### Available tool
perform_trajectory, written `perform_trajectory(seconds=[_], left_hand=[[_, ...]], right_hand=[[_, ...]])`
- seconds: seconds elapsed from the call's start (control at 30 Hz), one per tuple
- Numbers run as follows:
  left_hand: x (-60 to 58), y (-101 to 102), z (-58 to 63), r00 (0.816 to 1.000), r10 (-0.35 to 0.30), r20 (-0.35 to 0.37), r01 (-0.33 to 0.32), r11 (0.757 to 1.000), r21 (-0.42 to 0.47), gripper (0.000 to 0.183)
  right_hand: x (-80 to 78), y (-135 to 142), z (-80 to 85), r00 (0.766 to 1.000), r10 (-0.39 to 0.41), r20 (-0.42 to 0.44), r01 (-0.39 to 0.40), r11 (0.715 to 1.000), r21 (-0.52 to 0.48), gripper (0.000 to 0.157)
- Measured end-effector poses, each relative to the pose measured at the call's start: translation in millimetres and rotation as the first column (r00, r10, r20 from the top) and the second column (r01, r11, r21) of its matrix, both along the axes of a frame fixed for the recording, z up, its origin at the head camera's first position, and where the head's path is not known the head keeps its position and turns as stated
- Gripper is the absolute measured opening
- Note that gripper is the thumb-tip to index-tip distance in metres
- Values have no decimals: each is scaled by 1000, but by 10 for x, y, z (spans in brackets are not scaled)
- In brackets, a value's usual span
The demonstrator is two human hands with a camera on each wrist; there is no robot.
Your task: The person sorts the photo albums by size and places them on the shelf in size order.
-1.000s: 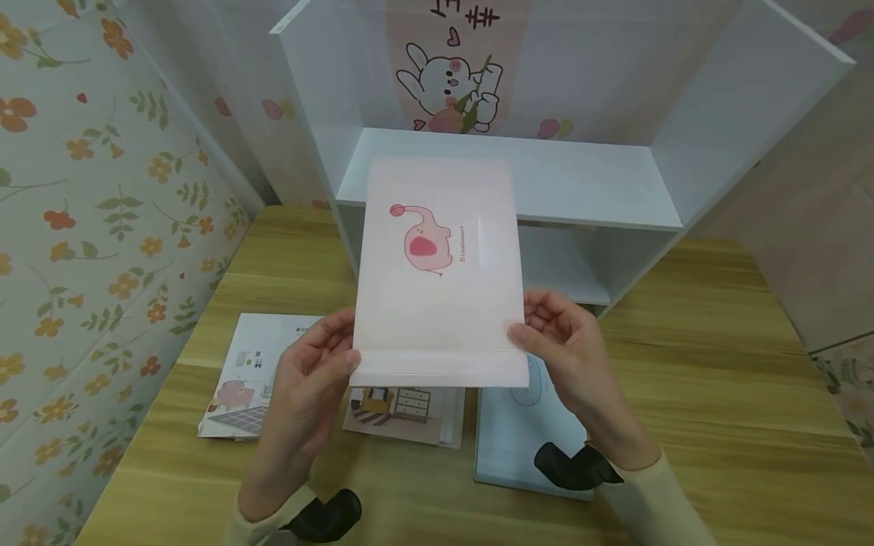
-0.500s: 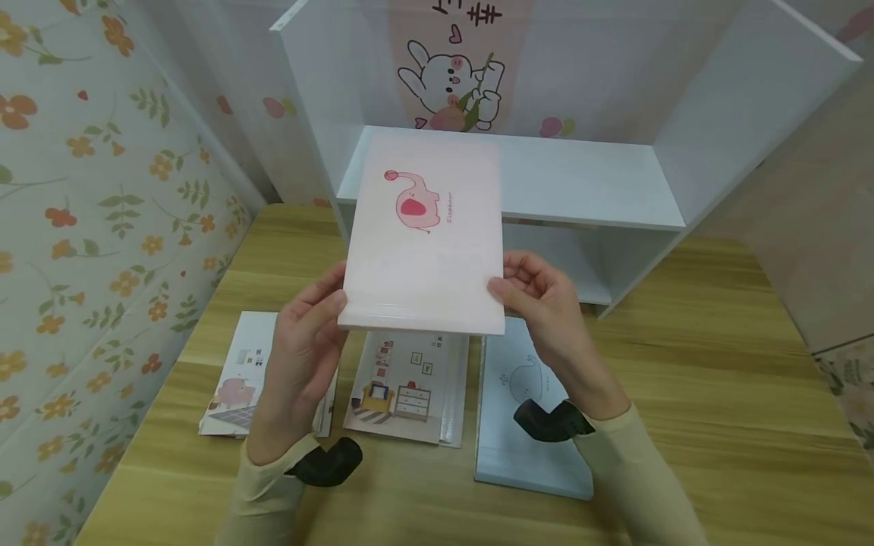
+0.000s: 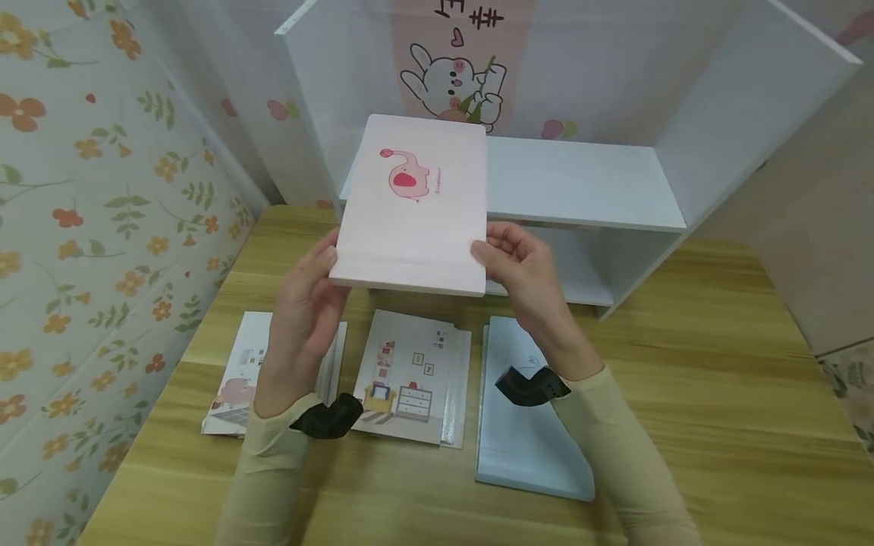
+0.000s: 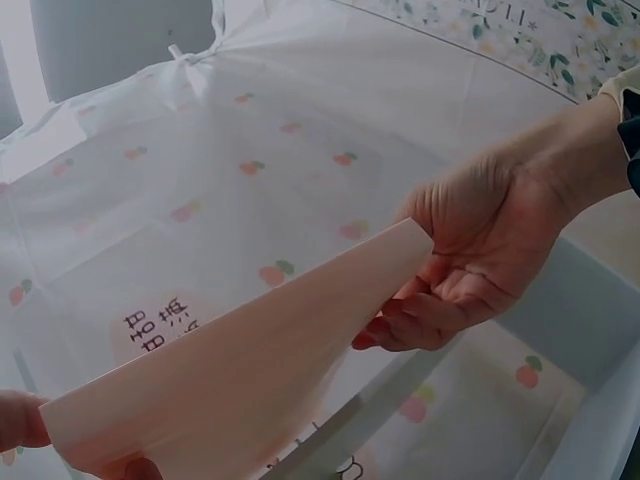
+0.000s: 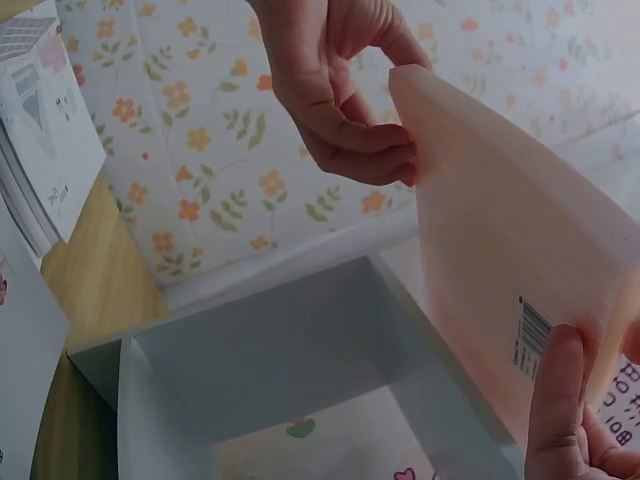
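A pink notebook (image 3: 413, 220) with an elephant drawn on its cover is raised in front of the white shelf (image 3: 573, 182). My left hand (image 3: 297, 334) pinches its near left edge, thumb on top. At the near right edge, my right hand (image 3: 526, 292) holds it the same way. Seen from the head, its far end overlaps the upper shelf board. The right wrist view shows the notebook's back with a barcode label (image 5: 533, 335). In the left wrist view the notebook (image 4: 230, 360) stretches between both hands.
On the wooden table (image 3: 717, 394) lie white booklets (image 3: 235, 379) at left, booklets with a furniture picture (image 3: 410, 379) in the middle, and a light blue notebook (image 3: 526, 447) at right. A floral cloth (image 3: 123, 250) hangs at the left.
Both hands have carried the pink notebook forward and slightly left, farther over the shelf. More of the booklets and the blue notebook beneath now shows. The grip looks the same.
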State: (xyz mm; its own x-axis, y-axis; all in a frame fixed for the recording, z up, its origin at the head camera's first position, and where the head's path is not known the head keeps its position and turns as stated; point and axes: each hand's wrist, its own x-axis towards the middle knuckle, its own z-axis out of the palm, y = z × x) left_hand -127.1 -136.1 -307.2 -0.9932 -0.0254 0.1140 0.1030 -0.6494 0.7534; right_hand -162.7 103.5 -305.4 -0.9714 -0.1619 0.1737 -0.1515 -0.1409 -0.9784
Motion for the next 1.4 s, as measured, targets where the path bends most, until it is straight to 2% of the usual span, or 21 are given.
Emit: perform_trajectory(seconds=[0.17, 0.4, 0.53, 0.7, 0.97, 1.27, 1.4], left_hand=[[-103, 7, 15, 1000, -1, -13, 2, 999, 34, 43], [-229, 12, 0, 999, 37, 19, -39, 995, 93, 33], [-293, 14, -11, 998, 40, 40, -44, 992, 118, 35], [-364, 4, -10, 998, 37, 59, -45, 988, 147, 27], [-428, 15, -1, 995, 73, 71, -86, 976, 200, 18], [-450, 13, 28, 989, 94, 116, -119, 964, 239, 17], [-452, 5, 41, 986, 101, 135, -132, 961, 242, 15]], right_hand=[[-66, -23, -8, 1000, -15, -12, 15, 1000, -4, 29], [-156, -76, 0, 999, -46, 1, 46, 999, -6, 31], [-202, -105, -8, 998, -67, 11, 67, 998, -7, 32], [-250, -148, -20, 995, -95, 9, 95, 995, -6, 32], [-266, -176, -12, 987, -161, -2, 161, 987, 0, 30], [-284, -209, 21, 971, -236, 47, 236, 972, 3, 30], [-274, -212, 36, 968, -244, 52, 243, 970, 15, 31]])
